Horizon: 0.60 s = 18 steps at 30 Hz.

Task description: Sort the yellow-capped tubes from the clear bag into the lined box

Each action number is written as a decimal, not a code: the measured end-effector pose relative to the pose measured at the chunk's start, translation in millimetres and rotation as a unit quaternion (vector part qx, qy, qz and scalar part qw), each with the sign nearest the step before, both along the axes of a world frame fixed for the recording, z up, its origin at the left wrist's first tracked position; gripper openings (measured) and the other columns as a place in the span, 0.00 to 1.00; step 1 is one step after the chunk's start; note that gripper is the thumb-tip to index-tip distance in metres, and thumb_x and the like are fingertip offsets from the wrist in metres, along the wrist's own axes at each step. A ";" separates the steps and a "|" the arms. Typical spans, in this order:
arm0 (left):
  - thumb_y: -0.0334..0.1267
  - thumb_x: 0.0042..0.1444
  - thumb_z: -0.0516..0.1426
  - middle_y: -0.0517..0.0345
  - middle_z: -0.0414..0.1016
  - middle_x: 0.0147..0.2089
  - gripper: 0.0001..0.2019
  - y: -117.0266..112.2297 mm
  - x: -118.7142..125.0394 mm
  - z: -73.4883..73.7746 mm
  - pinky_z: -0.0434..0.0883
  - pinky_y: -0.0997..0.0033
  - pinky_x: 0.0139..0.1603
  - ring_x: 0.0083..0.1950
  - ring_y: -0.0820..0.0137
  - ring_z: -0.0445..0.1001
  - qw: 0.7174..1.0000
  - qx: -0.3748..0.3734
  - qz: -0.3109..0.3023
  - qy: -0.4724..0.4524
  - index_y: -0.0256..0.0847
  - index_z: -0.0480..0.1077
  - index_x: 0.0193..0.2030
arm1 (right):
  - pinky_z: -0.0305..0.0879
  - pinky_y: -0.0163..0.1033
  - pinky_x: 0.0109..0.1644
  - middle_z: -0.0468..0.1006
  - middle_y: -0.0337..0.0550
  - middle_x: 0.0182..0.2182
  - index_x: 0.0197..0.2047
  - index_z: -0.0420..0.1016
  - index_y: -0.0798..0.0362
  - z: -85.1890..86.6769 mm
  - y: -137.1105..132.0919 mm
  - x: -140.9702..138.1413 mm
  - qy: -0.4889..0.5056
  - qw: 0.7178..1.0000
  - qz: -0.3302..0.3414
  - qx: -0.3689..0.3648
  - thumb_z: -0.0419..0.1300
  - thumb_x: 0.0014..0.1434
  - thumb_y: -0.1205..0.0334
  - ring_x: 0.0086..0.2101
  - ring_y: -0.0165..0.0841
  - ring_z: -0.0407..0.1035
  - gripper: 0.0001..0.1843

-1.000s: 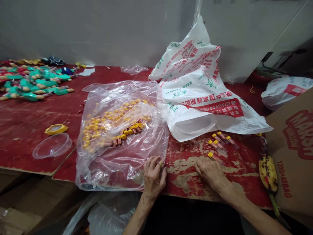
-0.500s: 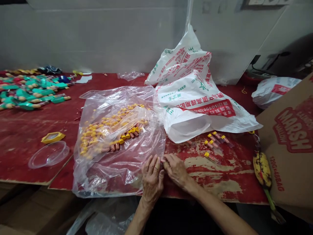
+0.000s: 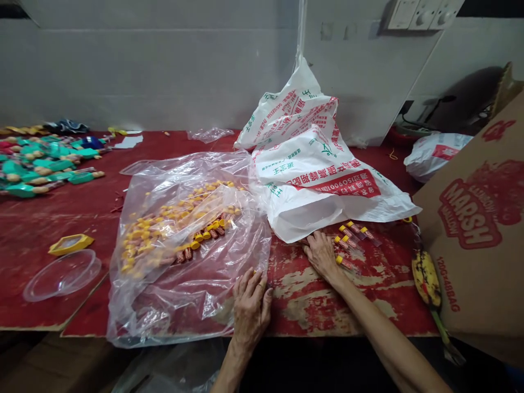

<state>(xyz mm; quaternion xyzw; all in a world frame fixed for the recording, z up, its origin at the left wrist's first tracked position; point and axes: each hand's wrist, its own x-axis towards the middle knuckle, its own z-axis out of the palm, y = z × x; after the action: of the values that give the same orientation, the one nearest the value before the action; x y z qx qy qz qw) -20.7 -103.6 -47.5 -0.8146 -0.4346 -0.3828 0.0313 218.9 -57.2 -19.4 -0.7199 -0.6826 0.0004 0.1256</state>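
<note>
My left hand [image 3: 249,303] lies on the right front part of a clear plastic bag [image 3: 164,322], its fingers stretched out and the thumb apart. Inside the bag are many small tubes with yellow caps [image 3: 180,210] and reddish contents. To the right, my right hand [image 3: 322,255] is on the worn red tabletop [image 3: 295,305], fingers extended and slightly bent. Its fingertips are at the lower edge of a white printed sack [image 3: 311,174]; whatever lies beneath them is hidden. Several loose yellow-capped tubes [image 3: 347,240] lie just right of that hand.
A marshmallow carton [image 3: 470,262] stands at right, with a spotted banana [image 3: 426,278] beside it. At left are a yellow-framed piece [image 3: 71,244], a clear plastic lid [image 3: 61,278] and a pile of green pieces [image 3: 45,164]. A grey wall [image 3: 155,71] rises behind.
My right hand has left the bag's edge beside my left hand and moved right and away from me to the sack's edge. My left hand stays on the bag. The view has shifted slightly.
</note>
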 end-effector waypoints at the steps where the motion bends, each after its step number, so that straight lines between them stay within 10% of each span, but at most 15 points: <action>1: 0.33 0.61 0.52 0.49 0.74 0.52 0.13 -0.4 -0.2 0.3 0.63 0.49 0.57 0.59 0.54 0.66 1.000 -0.002 -0.001 0.000 0.41 0.69 0.52 | 0.55 0.39 0.47 0.73 0.49 0.41 0.44 0.72 0.55 3.4 -6.7 0.0 0.010 0.999 0.030 -0.006 0.53 0.62 0.67 0.42 0.37 0.64 0.09; 5: 0.33 0.61 0.53 0.49 0.74 0.51 0.12 -0.6 0.1 0.1 0.63 0.48 0.57 0.59 0.55 0.66 1.000 -0.015 -0.004 -0.007 0.41 0.69 0.50 | 0.53 0.33 0.36 0.75 0.39 0.30 0.37 0.72 0.52 31.5 -44.6 10.6 0.058 0.983 0.153 -0.083 0.49 0.66 0.61 0.30 0.29 0.67 0.11; 9: 0.34 0.61 0.53 0.47 0.71 0.55 0.10 1.0 1.2 -0.8 0.63 0.48 0.57 0.61 0.54 0.65 1.000 -0.014 0.007 -0.002 0.42 0.70 0.48 | 0.47 0.36 0.26 0.72 0.44 0.19 0.23 0.73 0.55 51.5 -65.7 14.4 -0.064 0.976 0.105 -0.177 0.53 0.63 0.58 0.21 0.32 0.65 0.19; 18: 0.31 0.60 0.54 0.45 0.73 0.52 0.12 3.5 0.3 -1.7 0.63 0.48 0.56 0.59 0.53 0.66 1.000 0.006 0.001 0.026 0.40 0.68 0.51 | 0.52 0.35 0.25 0.73 0.46 0.17 0.21 0.76 0.54 23.2 -63.3 -8.4 -0.074 0.976 0.101 -0.177 0.55 0.53 0.75 0.22 0.34 0.67 0.14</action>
<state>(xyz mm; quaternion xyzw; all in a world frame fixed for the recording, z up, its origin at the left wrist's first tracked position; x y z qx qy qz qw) -20.4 -100.2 -49.2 -0.8237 -0.4323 -0.3638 0.0478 210.4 -120.4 3.8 -0.6564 -0.7481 0.0805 -0.0552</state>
